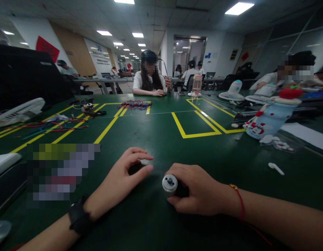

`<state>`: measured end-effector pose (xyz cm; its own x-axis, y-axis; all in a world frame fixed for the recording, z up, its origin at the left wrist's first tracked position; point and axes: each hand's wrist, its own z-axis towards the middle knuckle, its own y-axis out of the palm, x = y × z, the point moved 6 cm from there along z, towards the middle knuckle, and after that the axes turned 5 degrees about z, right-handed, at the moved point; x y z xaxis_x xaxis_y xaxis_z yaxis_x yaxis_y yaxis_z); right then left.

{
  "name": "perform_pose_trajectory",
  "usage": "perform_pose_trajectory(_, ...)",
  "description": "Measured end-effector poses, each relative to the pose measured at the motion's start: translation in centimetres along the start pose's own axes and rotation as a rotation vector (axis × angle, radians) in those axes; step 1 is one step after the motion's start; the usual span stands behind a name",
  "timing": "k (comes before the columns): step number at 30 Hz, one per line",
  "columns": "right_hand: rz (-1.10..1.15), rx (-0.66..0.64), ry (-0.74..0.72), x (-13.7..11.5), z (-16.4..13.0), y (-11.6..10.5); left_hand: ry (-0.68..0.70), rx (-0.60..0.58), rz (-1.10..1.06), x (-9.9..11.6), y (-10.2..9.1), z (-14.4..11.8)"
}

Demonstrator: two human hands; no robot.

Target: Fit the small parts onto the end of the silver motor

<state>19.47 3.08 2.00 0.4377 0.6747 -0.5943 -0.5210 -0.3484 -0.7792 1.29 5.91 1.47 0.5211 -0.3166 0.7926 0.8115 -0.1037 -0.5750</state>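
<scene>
My right hand [196, 190] is wrapped round a small cylindrical electric motor [168, 190] with a silvery body. Its end face, with a short shaft and small dark holes, points up towards me. The lower part of the motor is hidden by fingers and shadow. To the left of it, my left hand [131, 169] hovers over or rests on the green table [140, 223], thumb and fingers apart, with nothing gripped. A small whitish patch shows behind its fingers; I cannot make out what it is.
A bundle of coloured wires [135, 105] lies further back, with loose wires [59, 123] at left. On the right stand a blue bottle [271, 116] and a white earbud [276, 168]. Yellow tape [202, 134] marks the table. A person [149, 78] sits opposite.
</scene>
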Motion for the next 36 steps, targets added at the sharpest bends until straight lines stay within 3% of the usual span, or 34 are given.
perform_pose_trajectory(3,-0.001,0.012,0.001,0.0,0.0,0.0,0.151,-0.07,0.084,2.2,1.2,-0.9)
perform_pose_trajectory(8,-0.01,0.016,-0.022,0.1,0.2,0.2,0.192,-0.125,0.055,3.9,2.7,-1.6)
perform_pose_trajectory(15,-0.011,0.002,-0.004,0.2,0.2,0.3,0.157,-0.065,-0.039,3.8,1.0,-1.1)
perform_pose_trajectory(21,-0.001,-0.001,0.02,0.3,0.0,0.2,0.162,-0.401,0.13,1.9,1.5,-0.6)
perform_pose_trajectory(25,0.007,0.006,0.017,0.5,0.0,0.4,0.238,-0.493,0.246,1.5,2.5,-1.0)
perform_pose_trajectory(30,0.011,0.005,0.015,0.5,0.0,0.3,0.264,-0.479,0.275,1.3,2.8,-1.2)
perform_pose_trajectory(33,0.018,-0.001,0.02,0.4,0.0,0.3,0.192,-0.452,0.195,1.1,2.2,-0.8)
perform_pose_trajectory(36,0.021,-0.008,0.024,0.4,0.0,0.3,0.09,-0.329,0.079,0.7,1.1,0.0)
